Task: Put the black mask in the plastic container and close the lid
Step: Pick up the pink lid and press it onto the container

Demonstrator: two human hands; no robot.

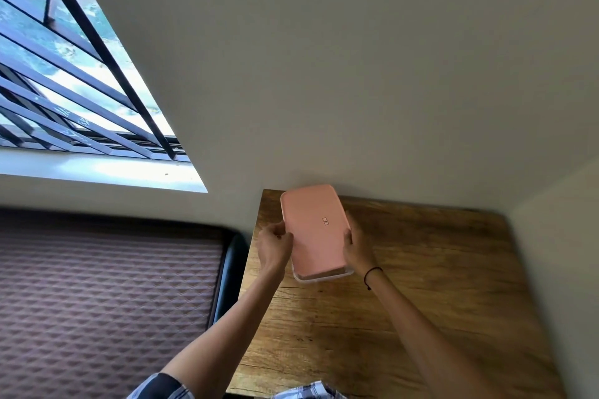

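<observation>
Mask unseen (lid (pixel 316 230) hides the container (pixel 319 277)); left hand (pixel 274 248) and right hand (pixel 356 248) grip the lid's sides on the desk (pixel 421 301).

Quick count from where I'm standing: two hands, left hand (pixel 275 244) and right hand (pixel 356 246), one pink lid (pixel 316 230), one clear plastic container (pixel 319 278) under it, one wooden table (pixel 421 301). One black wrist band (pixel 371 274). One barred window (pixel 64 74), one quilted mattress (pixel 97 301). No mask visible from here.
</observation>
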